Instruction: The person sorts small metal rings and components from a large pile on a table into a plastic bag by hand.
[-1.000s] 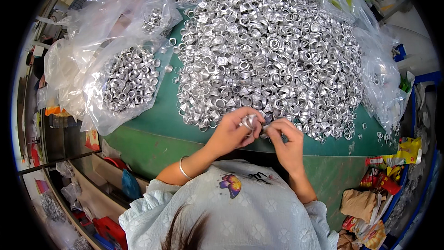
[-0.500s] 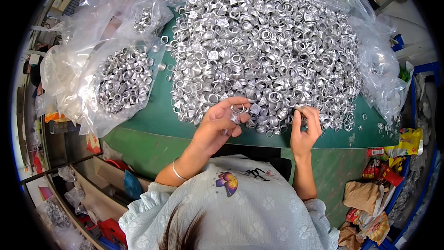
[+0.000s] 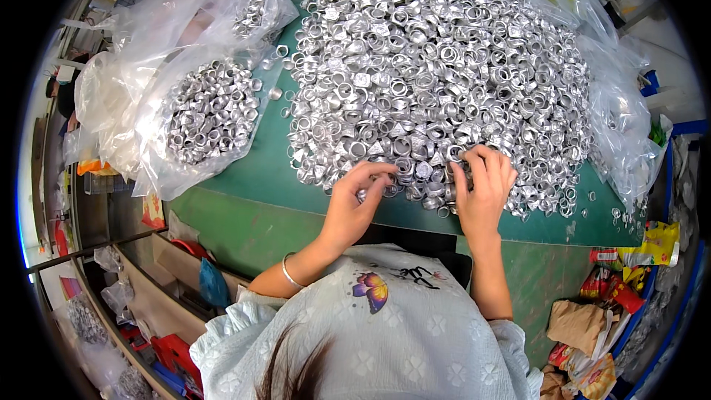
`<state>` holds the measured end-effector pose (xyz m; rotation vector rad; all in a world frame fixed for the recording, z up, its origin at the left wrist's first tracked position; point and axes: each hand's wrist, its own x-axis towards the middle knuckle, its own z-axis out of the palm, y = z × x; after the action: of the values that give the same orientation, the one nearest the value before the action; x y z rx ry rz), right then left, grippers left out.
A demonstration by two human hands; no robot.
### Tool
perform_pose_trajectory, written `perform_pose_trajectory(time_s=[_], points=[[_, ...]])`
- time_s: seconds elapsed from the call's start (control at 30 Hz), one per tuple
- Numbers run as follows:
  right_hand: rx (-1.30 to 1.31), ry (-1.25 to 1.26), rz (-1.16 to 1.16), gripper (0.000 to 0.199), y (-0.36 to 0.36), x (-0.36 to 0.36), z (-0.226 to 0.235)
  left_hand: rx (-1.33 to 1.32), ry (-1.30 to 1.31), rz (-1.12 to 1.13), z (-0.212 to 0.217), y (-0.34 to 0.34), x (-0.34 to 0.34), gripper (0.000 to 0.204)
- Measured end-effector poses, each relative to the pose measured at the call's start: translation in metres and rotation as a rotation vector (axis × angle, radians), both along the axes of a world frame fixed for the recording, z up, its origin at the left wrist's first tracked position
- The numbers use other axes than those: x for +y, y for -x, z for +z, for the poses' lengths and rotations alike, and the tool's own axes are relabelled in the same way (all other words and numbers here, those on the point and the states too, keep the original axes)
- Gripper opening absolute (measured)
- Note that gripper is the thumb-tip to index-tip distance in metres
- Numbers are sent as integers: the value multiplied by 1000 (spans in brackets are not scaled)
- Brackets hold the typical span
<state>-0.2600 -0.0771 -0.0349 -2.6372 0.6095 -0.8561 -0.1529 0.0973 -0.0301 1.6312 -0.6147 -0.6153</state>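
Where the green table (image 3: 252,178) is heaped with a wide pile of silver metal rings (image 3: 437,67), its near edge is touched by both hands. The right hand (image 3: 483,191) is laid half-open, nothing visibly held; the left hand (image 3: 354,204) is curled, one small ring (image 3: 362,195) seemingly pinched. The rings are judged light, rigid and slippery, best taken by the rim.

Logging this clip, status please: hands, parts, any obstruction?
Left hand pinching small silver metal rings at pile edge; right hand flat on pile. Clear plastic bag left, apart.
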Motion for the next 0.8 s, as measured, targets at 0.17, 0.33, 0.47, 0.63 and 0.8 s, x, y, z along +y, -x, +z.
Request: perform_pose_trajectory(time_s=[0.17, 0.33, 0.47, 0.63, 0.8], points=[[-35, -50, 13, 17, -1, -2, 0, -402, -144, 36, 5, -6, 0, 24], [-47, -62, 15, 16, -1, -5, 0, -530, -259, -46, 4, -5, -19, 30], [-117, -85, 31, 18, 0, -3, 4, -570, -93, -5, -12, -9, -21, 23], [-154, -133, 85, 17, -2, 8, 5, -343, 97, 148, -15, -24, -23, 12], [-221, -523, 197, 18, -5, 27, 11, 723, 276, -6, 6, -26, -14, 18]])
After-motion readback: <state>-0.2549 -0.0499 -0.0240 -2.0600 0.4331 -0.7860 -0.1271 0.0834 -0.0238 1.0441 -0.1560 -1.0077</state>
